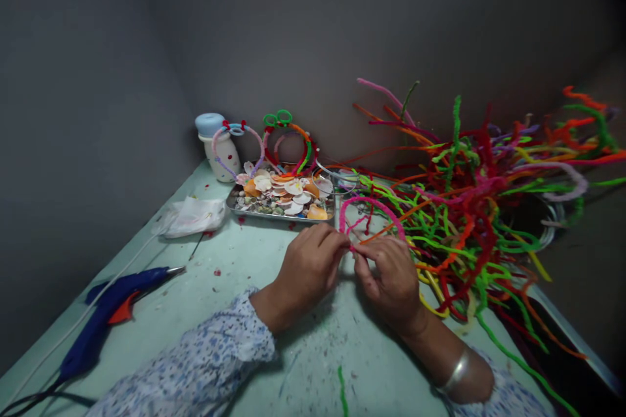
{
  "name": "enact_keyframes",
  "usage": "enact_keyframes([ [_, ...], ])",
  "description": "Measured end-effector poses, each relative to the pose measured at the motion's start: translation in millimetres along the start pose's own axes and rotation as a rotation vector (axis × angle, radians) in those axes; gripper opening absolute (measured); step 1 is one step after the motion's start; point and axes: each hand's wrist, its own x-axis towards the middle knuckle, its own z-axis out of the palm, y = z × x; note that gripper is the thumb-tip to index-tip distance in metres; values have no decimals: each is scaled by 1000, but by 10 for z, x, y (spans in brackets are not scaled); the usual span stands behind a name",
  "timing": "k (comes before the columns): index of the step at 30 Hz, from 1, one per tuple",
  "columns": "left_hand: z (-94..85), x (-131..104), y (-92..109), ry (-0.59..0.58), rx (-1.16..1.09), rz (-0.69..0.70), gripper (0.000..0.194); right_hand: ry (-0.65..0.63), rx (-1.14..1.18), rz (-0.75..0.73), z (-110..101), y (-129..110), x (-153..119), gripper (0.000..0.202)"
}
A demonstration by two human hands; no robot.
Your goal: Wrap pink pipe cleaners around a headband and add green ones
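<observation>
My left hand (313, 262) and my right hand (392, 281) meet over the middle of the table, fingertips pinched close together. Between them they grip a pink pipe cleaner (372, 200), whose fuzzy length curves up in an arch behind the fingers. Whether it wraps a band underneath, I cannot tell. A thin pink strand hangs inside the arch near the fingertips, and the exact pinch point is partly covered. Just behind my left hand sits a metal tray (274, 215) of shells and small pieces.
A large tangle of coloured pipe cleaners (469, 208) spreads on the right. Decorated hoops (238, 130) stand behind the tray, beside a white bottle (222, 155) with a blue lid. A blue glue gun (100, 319) and a plastic packet (195, 216) lie left; a green piece (342, 391) lies in front.
</observation>
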Motion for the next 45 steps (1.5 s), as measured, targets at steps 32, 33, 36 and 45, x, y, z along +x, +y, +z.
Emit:
enact_keyframes([
  [32, -27, 74, 23, -15, -557, -372, 7, 39, 54, 23, 0, -13, 5, 24],
  [33, -32, 72, 31, -19, -558, -377, 8, 37, 53, 18, -4, -15, 6, 25],
  [36, -51, 74, 49, -37, -563, -403, 10, 37, 47, 2, -9, -21, 10, 25],
  [45, -78, 118, 75, -65, -587, -462, 12, 58, 19, 9, -8, -9, 3, 25],
])
